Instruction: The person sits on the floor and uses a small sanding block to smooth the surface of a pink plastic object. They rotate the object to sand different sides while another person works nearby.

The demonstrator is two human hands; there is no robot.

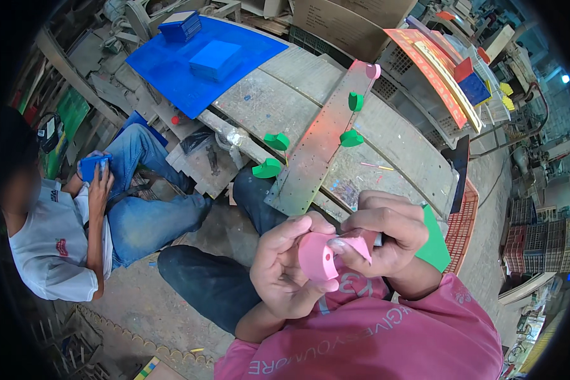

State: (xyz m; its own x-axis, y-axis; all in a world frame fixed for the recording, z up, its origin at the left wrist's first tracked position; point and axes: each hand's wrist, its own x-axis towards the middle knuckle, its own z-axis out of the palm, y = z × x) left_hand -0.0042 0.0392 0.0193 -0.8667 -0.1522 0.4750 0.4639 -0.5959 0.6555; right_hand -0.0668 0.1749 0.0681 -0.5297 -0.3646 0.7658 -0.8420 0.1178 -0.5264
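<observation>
My left hand [275,269] is closed round a small pink curved piece [311,258] with a small dark hole in its face. Against that piece my right hand [396,231] pinches a thin folded sheet [360,246], pink and brownish; its kind is hard to make out. Both hands meet in front of my chest, above the near edge of the bench. Beyond them lies a long paint-stained board [313,136] dotted with holes. Several green shaped pieces [351,138] stand along its sides, and another pink piece [373,71] is at its far end.
On the wooden bench [266,92], a blue sheet [171,69] carries stacked blue blocks [215,60]. At left, a seated person [60,237] holds a blue piece [95,166]. A red plastic crate [465,221] and a green panel [434,244] stand at right.
</observation>
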